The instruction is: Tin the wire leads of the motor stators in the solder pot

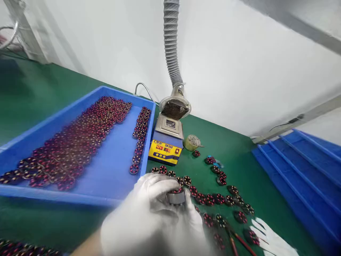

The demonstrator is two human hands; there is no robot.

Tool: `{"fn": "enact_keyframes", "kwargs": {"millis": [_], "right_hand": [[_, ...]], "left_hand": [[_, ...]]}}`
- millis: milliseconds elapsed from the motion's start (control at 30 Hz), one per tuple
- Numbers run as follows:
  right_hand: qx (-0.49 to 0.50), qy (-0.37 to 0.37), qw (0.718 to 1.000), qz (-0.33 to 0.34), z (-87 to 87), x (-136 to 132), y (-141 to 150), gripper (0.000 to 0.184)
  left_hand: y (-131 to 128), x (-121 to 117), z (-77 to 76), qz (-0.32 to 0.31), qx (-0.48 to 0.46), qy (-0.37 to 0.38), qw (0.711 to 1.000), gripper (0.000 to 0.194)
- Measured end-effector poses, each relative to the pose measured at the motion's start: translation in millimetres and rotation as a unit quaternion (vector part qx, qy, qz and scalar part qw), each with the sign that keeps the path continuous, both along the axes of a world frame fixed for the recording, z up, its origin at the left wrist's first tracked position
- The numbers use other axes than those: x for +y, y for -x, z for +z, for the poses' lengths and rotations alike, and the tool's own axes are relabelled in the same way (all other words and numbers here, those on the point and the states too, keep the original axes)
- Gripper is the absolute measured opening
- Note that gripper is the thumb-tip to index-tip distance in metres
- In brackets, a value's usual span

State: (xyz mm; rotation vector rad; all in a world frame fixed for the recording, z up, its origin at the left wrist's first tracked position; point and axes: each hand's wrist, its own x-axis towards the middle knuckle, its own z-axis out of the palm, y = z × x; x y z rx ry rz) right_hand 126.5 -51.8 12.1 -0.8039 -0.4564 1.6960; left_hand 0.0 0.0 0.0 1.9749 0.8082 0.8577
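Observation:
My left hand (138, 217), in a white glove, is curled over a small round motor stator (176, 196) with red-copper windings, low in the middle of the view. My right hand (193, 227), also in a white glove, presses against the same stator from the right and below. Motion blur makes the two hands hard to tell apart. Several more stators (213, 199) lie loose on the green mat (239, 153) just beyond and right of my hands.
A blue tray (112, 170) at left holds several rows of stators. Behind my hands stand a yellow-fronted solder pot (166, 147) and a grey fume hose (172, 46), with a small tin (191, 142) beside them. A white glove (271, 240) and red-handled tools (241, 241) lie lower right. Blue trays (306, 170) are stacked far right.

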Motion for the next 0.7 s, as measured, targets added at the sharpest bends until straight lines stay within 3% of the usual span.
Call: {"fn": "enact_keyframes", "kwargs": {"millis": [67, 133, 167, 233, 300, 367, 433, 467, 567, 700], "right_hand": [[-0.003, -0.002, 1.0, -0.009, -0.5, 1.1, 0.2, 0.032], [0.0, -0.004, 1.0, -0.014, -1.8, 1.1, 0.3, 0.029], [0.006, -0.006, 1.0, -0.016, -2.8, 0.7, 0.2, 0.028], [0.019, -0.008, 1.0, -0.013, -5.6, -1.0, -0.3, 0.026], [0.029, -0.006, 1.0, -0.003, -9.3, -3.1, -1.4, 0.028], [0.033, -0.004, 0.999, 0.007, -13.8, -5.0, -2.5, 0.032], [0.028, -0.004, 1.0, -0.005, -19.0, -6.5, -3.0, 0.035], [0.018, -0.003, 1.0, -0.016, -21.7, -7.0, -2.7, 0.036], [-0.056, -0.012, 0.996, -0.065, -28.9, -6.6, -0.6, 0.038], [-0.142, -0.04, 0.982, -0.119, -33.1, -1.7, -2.9, 0.043]], "left_hand": [[-1.1, 4.2, 7.4, -0.011, -0.052, -0.061, 0.997, 0.041], [-4.0, 6.9, 13.6, -0.021, -0.117, -0.038, 0.992, 0.026], [-6.1, 7.5, 16.0, -0.036, -0.156, 0.003, 0.987, 0.019], [-10.4, 7.2, 18.7, -0.03, -0.24, 0.164, 0.956, 0.005], [-11.8, 6.4, 18.5, 0.009, -0.31, 0.34, 0.888, 0.008], [-8.0, 6.4, 16.4, 0.06, -0.359, 0.411, 0.836, 0.015], [-0.7, 7.3, 14.7, 0.078, -0.345, 0.389, 0.851, 0.021], [2.8, 7.7, 14.7, 0.076, -0.296, 0.365, 0.879, 0.021], [6.4, 7.3, 18.4, 0.002, -0.17, 0.307, 0.936, 0.016], [-1.0, 3.7, 22.6, 0.001, -0.268, 0.298, 0.916, 0.008]]}}
